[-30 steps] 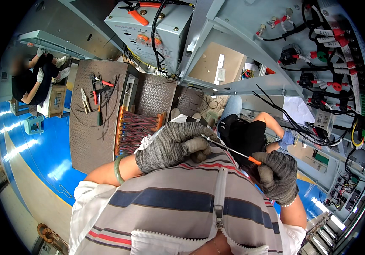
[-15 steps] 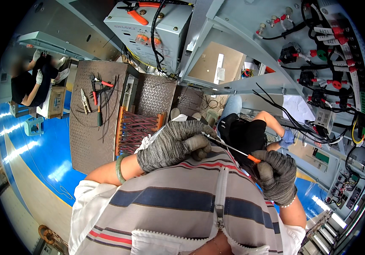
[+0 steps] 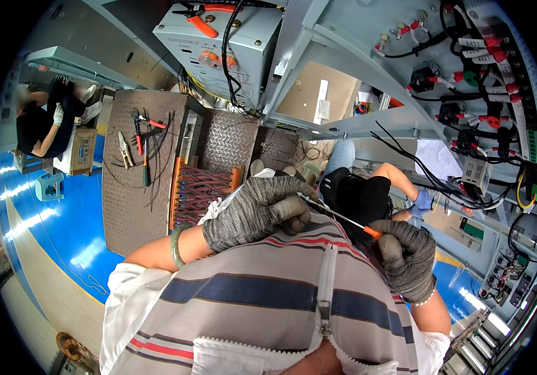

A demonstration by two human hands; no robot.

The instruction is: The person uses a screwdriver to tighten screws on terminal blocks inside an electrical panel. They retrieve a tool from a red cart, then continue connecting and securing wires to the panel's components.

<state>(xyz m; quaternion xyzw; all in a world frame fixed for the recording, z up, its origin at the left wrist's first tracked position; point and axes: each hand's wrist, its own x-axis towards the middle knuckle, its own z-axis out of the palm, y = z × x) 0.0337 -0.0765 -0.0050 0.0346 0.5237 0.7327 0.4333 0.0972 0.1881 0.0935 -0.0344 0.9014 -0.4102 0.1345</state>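
Both my hands wear dark grey knit gloves and are held in front of my chest. My right hand [image 3: 407, 257] is closed around the handle of a screwdriver [image 3: 373, 233], whose orange collar shows past the fingers. Its thin metal shaft slants up and left to my left hand [image 3: 259, 211]. There the curled fingers pinch a small pale piece [image 3: 306, 199] at the shaft's tip. What kind of piece it is, I cannot make out; the glove covers most of it.
Pliers [image 3: 137, 132], cutters [image 3: 124, 150] and loose black wires lie on a brown checker-plate platform [image 3: 118, 215] at left. Ahead stands a grey box [image 3: 218, 53] with orange-handled pliers on top. A wired cabinet panel [image 3: 399, 69] rises at right. One co-worker [image 3: 362, 194] crouches close ahead; another [image 3: 43, 119] sits far left.
My hands and the screwdriver have hardly moved. The far-left co-worker's arm has shifted, and the near co-worker's gloved hand and arm have moved slightly.
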